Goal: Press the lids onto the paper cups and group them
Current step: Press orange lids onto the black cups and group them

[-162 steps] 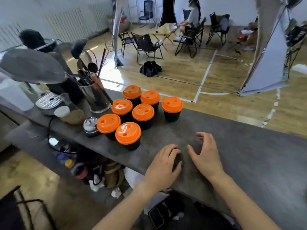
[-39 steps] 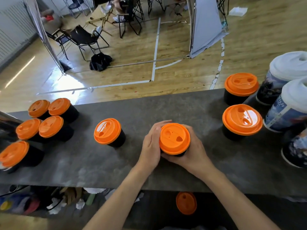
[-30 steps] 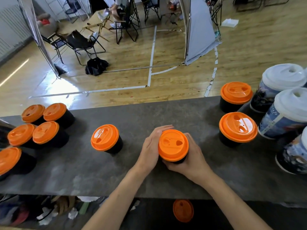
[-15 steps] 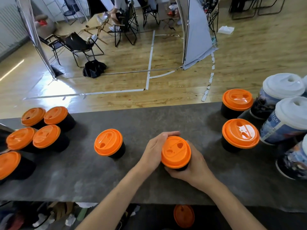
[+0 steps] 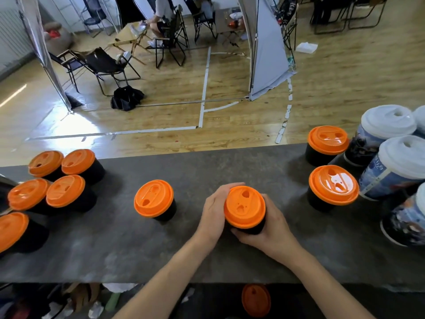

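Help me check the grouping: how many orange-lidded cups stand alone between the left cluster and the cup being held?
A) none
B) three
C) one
C: one lone cup stands on the counter between the left cluster and the held cup, which the left hand and right hand hold.

Left grip [image 5: 213, 214], right grip [image 5: 270, 229], both curled round one lidded cup [image 5: 245, 208]

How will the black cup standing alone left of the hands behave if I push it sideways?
The lone cup looks short and squat, so a low push would probably slide it along the counter. Its lid is wider than its base, so a push there may tip it.
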